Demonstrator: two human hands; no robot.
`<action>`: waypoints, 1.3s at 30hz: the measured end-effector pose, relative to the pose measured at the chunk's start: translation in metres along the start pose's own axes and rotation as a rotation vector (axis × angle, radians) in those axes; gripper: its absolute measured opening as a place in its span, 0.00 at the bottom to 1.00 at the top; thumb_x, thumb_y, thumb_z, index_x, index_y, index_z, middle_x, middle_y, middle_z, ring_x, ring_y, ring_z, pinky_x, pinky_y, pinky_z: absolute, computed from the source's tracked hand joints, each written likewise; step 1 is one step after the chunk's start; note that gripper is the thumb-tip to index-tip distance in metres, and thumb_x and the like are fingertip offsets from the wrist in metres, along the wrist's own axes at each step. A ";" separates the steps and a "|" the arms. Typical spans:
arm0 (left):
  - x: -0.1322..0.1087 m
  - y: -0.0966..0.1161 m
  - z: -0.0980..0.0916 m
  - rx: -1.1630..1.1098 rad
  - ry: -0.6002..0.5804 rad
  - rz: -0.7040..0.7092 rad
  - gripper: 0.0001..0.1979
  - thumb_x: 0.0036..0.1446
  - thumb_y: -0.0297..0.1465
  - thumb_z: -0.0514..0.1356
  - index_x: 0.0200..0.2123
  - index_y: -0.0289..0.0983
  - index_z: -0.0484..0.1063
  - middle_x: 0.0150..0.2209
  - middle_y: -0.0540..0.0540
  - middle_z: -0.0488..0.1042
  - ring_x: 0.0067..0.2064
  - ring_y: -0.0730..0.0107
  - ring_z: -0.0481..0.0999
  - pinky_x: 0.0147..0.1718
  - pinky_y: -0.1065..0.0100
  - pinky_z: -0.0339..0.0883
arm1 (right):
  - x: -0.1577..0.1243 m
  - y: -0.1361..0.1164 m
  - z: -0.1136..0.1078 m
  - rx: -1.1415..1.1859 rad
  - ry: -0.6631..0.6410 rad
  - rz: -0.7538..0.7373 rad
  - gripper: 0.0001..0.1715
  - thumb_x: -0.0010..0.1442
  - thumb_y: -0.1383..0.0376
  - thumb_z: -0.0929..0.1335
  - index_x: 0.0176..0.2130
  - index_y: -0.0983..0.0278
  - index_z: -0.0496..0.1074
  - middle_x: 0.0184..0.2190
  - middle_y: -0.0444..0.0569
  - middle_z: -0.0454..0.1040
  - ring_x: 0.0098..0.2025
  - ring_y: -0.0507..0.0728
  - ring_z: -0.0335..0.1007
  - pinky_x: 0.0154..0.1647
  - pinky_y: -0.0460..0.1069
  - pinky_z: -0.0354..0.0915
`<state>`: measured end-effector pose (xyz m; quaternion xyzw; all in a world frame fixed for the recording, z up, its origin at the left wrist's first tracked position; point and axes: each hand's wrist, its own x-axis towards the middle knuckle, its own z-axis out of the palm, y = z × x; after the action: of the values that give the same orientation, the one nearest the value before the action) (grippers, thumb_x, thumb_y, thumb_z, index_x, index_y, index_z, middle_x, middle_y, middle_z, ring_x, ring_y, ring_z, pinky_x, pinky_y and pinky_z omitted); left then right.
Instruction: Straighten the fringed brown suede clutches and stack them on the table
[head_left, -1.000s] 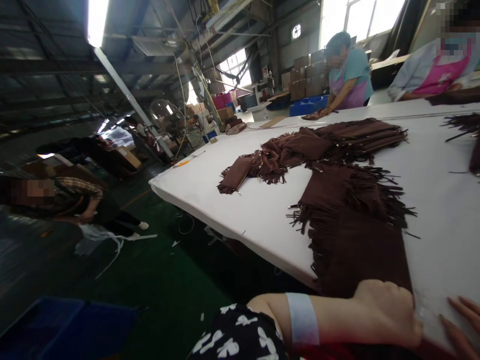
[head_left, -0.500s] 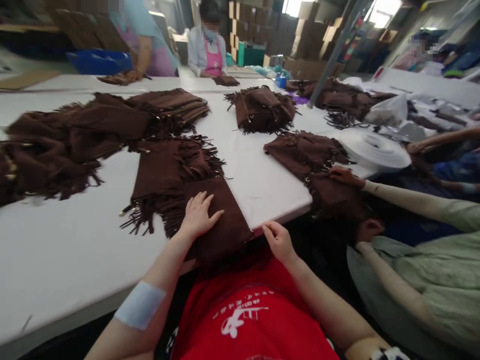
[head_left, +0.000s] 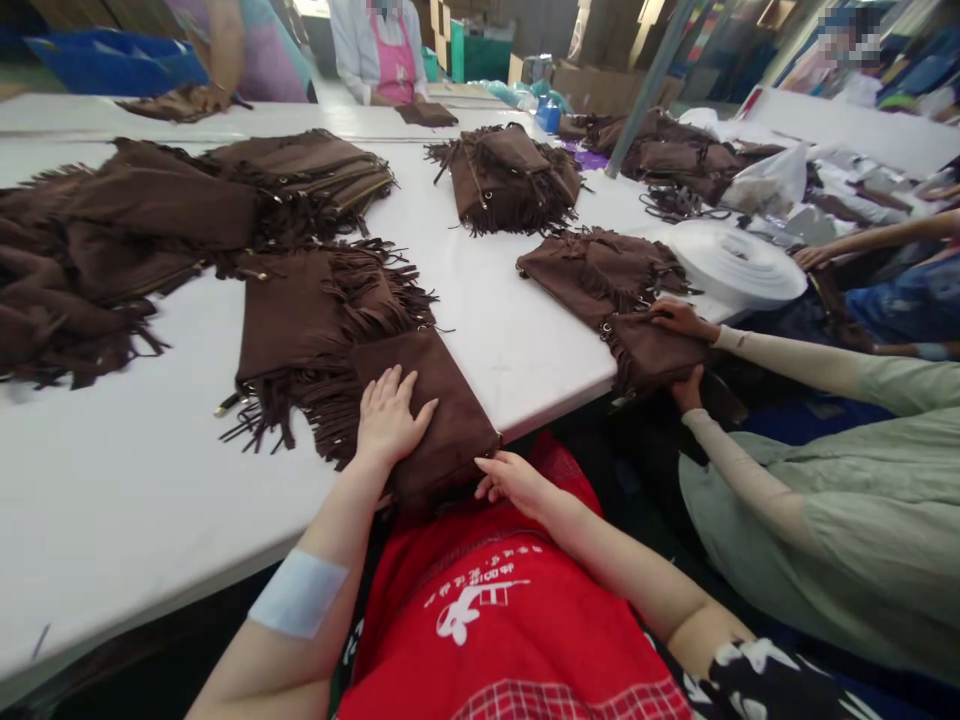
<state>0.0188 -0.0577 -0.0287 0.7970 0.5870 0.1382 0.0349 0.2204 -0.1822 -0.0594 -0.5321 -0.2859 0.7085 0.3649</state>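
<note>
Head view, left hand [head_left: 391,418] on brown bag [head_left: 444,400], right hand [head_left: 516,482] beside, contact unclear

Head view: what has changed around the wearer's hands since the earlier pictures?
The right hand has moved left, to the near right corner of the brown bag; whether it grips is unclear. The left hand, curled at first, now lies spread on the bag. The neighbour's lower hand has come up to another brown bag. The bag under the left hand stayed at the table edge.
</note>
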 end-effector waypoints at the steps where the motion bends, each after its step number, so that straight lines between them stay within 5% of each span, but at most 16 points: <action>1: -0.001 0.000 0.000 0.001 0.003 -0.001 0.33 0.63 0.49 0.47 0.64 0.34 0.62 0.69 0.37 0.56 0.69 0.54 0.53 0.68 0.51 0.44 | 0.000 0.002 0.002 -0.003 -0.005 0.017 0.15 0.52 0.58 0.71 0.35 0.66 0.70 0.28 0.46 0.75 0.21 0.49 0.69 0.17 0.42 0.56; 6: -0.001 0.001 -0.001 0.006 0.014 0.007 0.33 0.64 0.49 0.47 0.63 0.34 0.62 0.68 0.37 0.57 0.69 0.54 0.55 0.68 0.52 0.46 | -0.005 0.013 0.003 -0.053 -0.084 0.010 0.09 0.44 0.62 0.68 0.26 0.65 0.69 0.19 0.44 0.73 0.14 0.46 0.59 0.15 0.42 0.50; 10: -0.001 -0.001 -0.001 -0.013 0.019 -0.004 0.32 0.64 0.49 0.47 0.63 0.36 0.63 0.68 0.38 0.57 0.69 0.55 0.54 0.68 0.52 0.46 | -0.010 0.017 -0.004 -0.077 0.022 -0.015 0.09 0.47 0.61 0.65 0.28 0.64 0.70 0.17 0.41 0.70 0.15 0.47 0.58 0.15 0.43 0.50; 17: 0.000 -0.001 0.000 0.021 0.014 -0.009 0.32 0.64 0.48 0.47 0.63 0.36 0.63 0.68 0.39 0.58 0.69 0.54 0.56 0.68 0.52 0.47 | 0.010 0.039 -0.022 -0.556 0.127 0.032 0.08 0.54 0.70 0.63 0.25 0.63 0.67 0.11 0.39 0.64 0.14 0.49 0.59 0.17 0.43 0.53; 23: 0.001 -0.002 0.000 0.051 0.008 -0.008 0.32 0.64 0.48 0.46 0.63 0.35 0.63 0.67 0.38 0.58 0.68 0.54 0.56 0.67 0.52 0.48 | 0.018 0.042 -0.058 -0.615 0.227 0.089 0.13 0.55 0.73 0.59 0.25 0.63 0.67 0.14 0.42 0.68 0.13 0.50 0.58 0.18 0.45 0.56; 25: 0.001 -0.002 0.000 0.050 0.006 -0.009 0.31 0.64 0.48 0.47 0.63 0.35 0.63 0.67 0.38 0.58 0.68 0.54 0.57 0.67 0.52 0.49 | 0.013 0.031 -0.068 -0.643 0.336 -0.022 0.11 0.55 0.73 0.60 0.30 0.64 0.70 0.24 0.47 0.75 0.21 0.52 0.67 0.26 0.47 0.64; 28: 0.001 -0.001 -0.002 0.044 0.006 -0.012 0.31 0.64 0.48 0.47 0.63 0.35 0.64 0.67 0.37 0.58 0.68 0.53 0.57 0.67 0.50 0.50 | 0.003 0.011 -0.066 -0.689 0.472 -0.396 0.13 0.53 0.72 0.64 0.38 0.62 0.73 0.40 0.51 0.78 0.40 0.57 0.74 0.44 0.50 0.69; 30: 0.001 0.000 -0.003 0.040 0.010 -0.012 0.31 0.64 0.47 0.46 0.62 0.35 0.64 0.67 0.37 0.59 0.68 0.52 0.57 0.67 0.50 0.50 | 0.002 0.001 -0.057 -0.671 0.415 -0.565 0.14 0.52 0.70 0.67 0.41 0.61 0.74 0.42 0.51 0.78 0.45 0.59 0.73 0.48 0.52 0.69; 32: 0.001 0.000 -0.002 0.035 0.010 -0.011 0.31 0.64 0.47 0.46 0.62 0.35 0.64 0.67 0.37 0.60 0.68 0.52 0.57 0.67 0.50 0.49 | 0.004 -0.004 -0.046 -0.553 0.272 -0.547 0.13 0.53 0.67 0.69 0.41 0.61 0.75 0.41 0.50 0.78 0.44 0.59 0.74 0.48 0.53 0.69; 39: 0.000 -0.001 -0.006 -0.040 -0.002 -0.019 0.30 0.62 0.45 0.50 0.61 0.34 0.64 0.66 0.37 0.61 0.68 0.52 0.57 0.67 0.51 0.49 | -0.001 -0.014 -0.039 -0.104 -0.152 -0.023 0.17 0.56 0.55 0.70 0.35 0.67 0.75 0.25 0.48 0.78 0.23 0.50 0.69 0.23 0.44 0.62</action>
<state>0.0162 -0.0578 -0.0233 0.7907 0.5915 0.1489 0.0528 0.2613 -0.1743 -0.0588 -0.4919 -0.3550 0.7268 0.3223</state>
